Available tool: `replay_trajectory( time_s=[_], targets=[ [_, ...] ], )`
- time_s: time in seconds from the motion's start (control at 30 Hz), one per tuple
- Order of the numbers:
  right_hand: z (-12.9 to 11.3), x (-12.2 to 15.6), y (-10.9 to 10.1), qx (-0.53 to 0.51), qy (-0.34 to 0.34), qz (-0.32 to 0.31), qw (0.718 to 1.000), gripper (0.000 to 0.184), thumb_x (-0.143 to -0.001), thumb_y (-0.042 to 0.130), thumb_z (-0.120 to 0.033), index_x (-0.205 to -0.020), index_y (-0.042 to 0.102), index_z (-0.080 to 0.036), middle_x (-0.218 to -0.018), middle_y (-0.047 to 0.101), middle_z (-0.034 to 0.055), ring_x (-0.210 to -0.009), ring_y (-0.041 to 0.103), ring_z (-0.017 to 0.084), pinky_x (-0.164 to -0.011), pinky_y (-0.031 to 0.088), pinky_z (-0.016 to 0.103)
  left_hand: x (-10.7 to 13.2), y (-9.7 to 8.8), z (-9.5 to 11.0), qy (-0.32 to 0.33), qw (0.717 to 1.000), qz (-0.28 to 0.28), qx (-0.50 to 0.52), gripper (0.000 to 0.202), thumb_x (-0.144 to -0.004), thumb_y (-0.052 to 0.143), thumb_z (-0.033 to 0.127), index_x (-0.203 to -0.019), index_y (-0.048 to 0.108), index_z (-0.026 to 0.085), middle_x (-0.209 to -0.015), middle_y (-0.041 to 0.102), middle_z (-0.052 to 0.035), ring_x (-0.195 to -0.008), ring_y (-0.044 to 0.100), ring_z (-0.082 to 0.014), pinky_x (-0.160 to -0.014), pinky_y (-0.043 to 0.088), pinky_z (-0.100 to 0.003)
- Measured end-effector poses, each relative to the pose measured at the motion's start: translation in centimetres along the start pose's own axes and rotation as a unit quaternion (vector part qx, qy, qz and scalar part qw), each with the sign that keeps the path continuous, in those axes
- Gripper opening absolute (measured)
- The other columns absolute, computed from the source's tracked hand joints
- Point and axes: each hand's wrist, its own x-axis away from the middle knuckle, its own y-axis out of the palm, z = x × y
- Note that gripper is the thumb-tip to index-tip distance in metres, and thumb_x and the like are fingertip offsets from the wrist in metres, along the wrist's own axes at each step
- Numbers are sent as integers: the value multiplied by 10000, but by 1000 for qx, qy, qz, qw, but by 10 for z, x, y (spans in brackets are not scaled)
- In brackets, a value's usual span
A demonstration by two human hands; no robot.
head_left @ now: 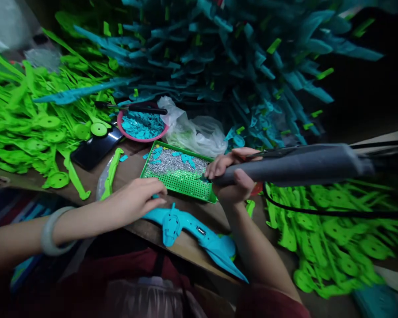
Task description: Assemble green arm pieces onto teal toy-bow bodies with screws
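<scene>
Red shirt (129, 265) right under the lens, a pale bangle (51, 232) on the wrist, and out we go to the left hand (137, 198): palm down, fingers loosely spread, gripping nothing, just pressing on the near end of the teal part (199, 234), probably to pin it flat. That part lies on the front edge of the bench (135, 165), its long axis running from under the left hand down to the right, pointed tip hanging past the edge. Right hand (230, 176) is wrapped tight round the grey power driver (292, 165), held almost level with its tip aimed left at the green tray (182, 182) and its black cable (318, 212) trailing off right. Tray of silvery screws (170, 164) sits just beyond both hands, handy to reach. Further out: a pink bowl (120, 128), a plastic bag (195, 132), a phone (94, 150), green parts (26, 115) heaped left and a teal heap (235, 57) behind.
</scene>
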Motion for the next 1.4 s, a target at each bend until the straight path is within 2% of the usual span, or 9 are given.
replay_trajectory(
  time_s=[0.13,0.3,0.4,0.57,0.7,0.8,1.0,1.23,1.4],
  targets=[
    [-7,-2,8,35,2,-13,999,256,-817,588,-476,-1026,541,-335,-518,437,-95,-375,442,122,-368,434,258,-56,23,2,47,998,17,23,264,-921,650,229,-1173,616,155,-1046,705,-68,-941,653,-196,-835,486,-307],
    [-4,0,1,60,-20,-5,998,249,-820,588,-453,-1040,543,-345,-523,452,-92,-376,448,129,-359,415,259,-101,22,-15,63,988,-52,-128,166,-930,511,95,-891,671,119,-906,673,-86,-791,627,-185,-706,471,-288],
    [-4,-2,-13,72,-35,21,997,243,-815,612,-389,-1042,563,-316,-540,487,-76,-405,479,135,-383,431,274,-87,10,-30,23,988,-21,-149,189,-934,496,120,-865,672,117,-893,663,-98,-786,611,-197,-708,462,-307],
    [7,-7,-29,128,11,103,986,224,-808,611,-402,-994,547,-296,-540,463,-77,-428,485,136,-436,460,293,-32,-2,-25,-72,995,-20,68,146,-907,597,287,-885,720,212,-841,700,-10,-775,630,-166,-693,449,-265],
    [14,-9,-24,129,16,104,986,190,-819,618,-423,-937,549,-291,-540,463,-82,-423,488,130,-434,454,285,7,15,3,-151,969,-34,191,124,-870,619,299,-824,708,226,-822,689,0,-758,619,-151,-665,437,-253],
    [12,-5,-19,88,14,91,992,205,-809,646,-356,-992,580,-290,-555,513,-74,-440,504,137,-446,465,293,24,35,22,-207,918,-62,332,132,-806,646,277,-707,623,194,-854,663,-9,-754,616,-137,-661,459,-243],
    [1,6,-23,97,43,81,991,259,-811,671,-367,-1037,577,-282,-573,533,-69,-457,518,146,-477,478,308,13,52,34,-270,817,-126,493,192,-709,704,292,-777,561,183,-688,590,29,-647,563,-115,-590,402,-227],
    [6,10,-23,140,44,103,984,307,-826,636,-518,-1016,534,-299,-572,474,-87,-447,512,122,-463,470,279,-10,44,32,-231,861,-46,450,252,-777,691,360,-821,503,199,-734,604,24,-687,582,-125,-638,431,-252],
    [47,18,-17,105,100,73,987,414,-797,660,-559,-1072,527,-279,-581,481,-85,-453,504,114,-473,470,276,10,70,45,-269,841,-111,456,203,-840,663,368,-845,546,202,-545,588,54,-515,570,-115,-516,371,-219]
  ],
)
